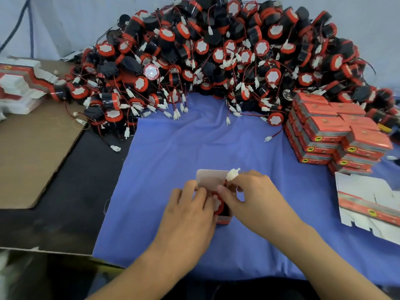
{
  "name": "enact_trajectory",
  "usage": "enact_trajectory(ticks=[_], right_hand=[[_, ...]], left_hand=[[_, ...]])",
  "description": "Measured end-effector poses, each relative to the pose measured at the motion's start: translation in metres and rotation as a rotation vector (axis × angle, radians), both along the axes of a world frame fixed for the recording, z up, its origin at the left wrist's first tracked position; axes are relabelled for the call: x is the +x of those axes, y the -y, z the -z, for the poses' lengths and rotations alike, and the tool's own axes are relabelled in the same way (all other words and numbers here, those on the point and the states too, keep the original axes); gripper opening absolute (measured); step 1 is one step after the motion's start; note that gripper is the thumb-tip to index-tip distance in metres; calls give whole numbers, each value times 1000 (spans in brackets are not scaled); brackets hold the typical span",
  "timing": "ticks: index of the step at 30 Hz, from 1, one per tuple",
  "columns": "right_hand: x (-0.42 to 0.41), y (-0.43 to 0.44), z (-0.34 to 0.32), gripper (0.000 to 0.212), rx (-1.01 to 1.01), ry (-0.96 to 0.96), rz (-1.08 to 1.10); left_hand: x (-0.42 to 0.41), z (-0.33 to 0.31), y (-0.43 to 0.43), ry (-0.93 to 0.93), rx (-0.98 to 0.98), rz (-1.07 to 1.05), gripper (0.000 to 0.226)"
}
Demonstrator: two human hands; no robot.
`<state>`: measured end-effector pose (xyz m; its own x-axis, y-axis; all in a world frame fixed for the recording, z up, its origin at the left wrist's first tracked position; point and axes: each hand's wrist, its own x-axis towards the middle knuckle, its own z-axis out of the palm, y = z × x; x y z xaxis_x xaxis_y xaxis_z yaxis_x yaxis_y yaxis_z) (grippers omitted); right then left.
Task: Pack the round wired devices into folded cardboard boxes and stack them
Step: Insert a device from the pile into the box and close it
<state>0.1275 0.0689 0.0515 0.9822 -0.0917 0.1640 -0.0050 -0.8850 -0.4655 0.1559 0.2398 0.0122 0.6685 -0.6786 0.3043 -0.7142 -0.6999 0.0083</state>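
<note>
Round device (218,204), red and black, sunk partway into a small box (225,219) with its flap standing up behind, near the front middle of the blue cloth (173,148) on the desk (65,191). Left hand (190,208) curled round box and device from the left. Right hand (253,191) pinching the device's upper edge, white plug (232,174) poking up by its fingers. Behind, a great heap of like devices (216,50). At right, stacked packed boxes (335,135); just nearer, flat box blanks (368,204). At left, a brown cardboard sheet (32,148).
</note>
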Motion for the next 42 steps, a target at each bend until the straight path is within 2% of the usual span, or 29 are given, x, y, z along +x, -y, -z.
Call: enact_trajectory(ticks=[3,5,7,10,12,14,17,22,25,28,33,38,42], right_hand=[[2,-6,-2,37,17,51,65],[4,-11,-3,29,20,62,116],[5,-18,-4,29,0,58,135],[7,-34,-7,33,-171,-7,91],[9,-45,-6,26,-259,-60,81],[11,-51,-5,20,-238,-118,66],[13,-57,0,24,-116,-173,36],[9,-56,8,4,-79,-101,26],[5,-54,11,24,-158,-79,21],[1,-55,12,35,-196,-48,6],[5,-52,12,21,-179,-22,-35],[6,-47,16,24,-230,-54,-50],[6,-44,18,28,-213,-90,-71]], left_hand=[[-4,11,6,72,-13,-54,21],[-7,15,8,110,-26,-87,21],[-9,17,8,152,-41,-101,32],[-11,18,6,183,-80,-93,53],[-11,18,4,183,-134,-66,56],[-9,22,3,183,-199,-45,53],[-6,32,1,156,-305,-6,47],[0,53,-8,68,-469,-4,38],[7,63,-16,26,-581,81,29],[8,63,-20,23,-714,157,37],[10,60,-24,-96,-897,139,14],[9,58,-26,-137,-940,104,16],[8,57,-27,-134,-952,160,17]])
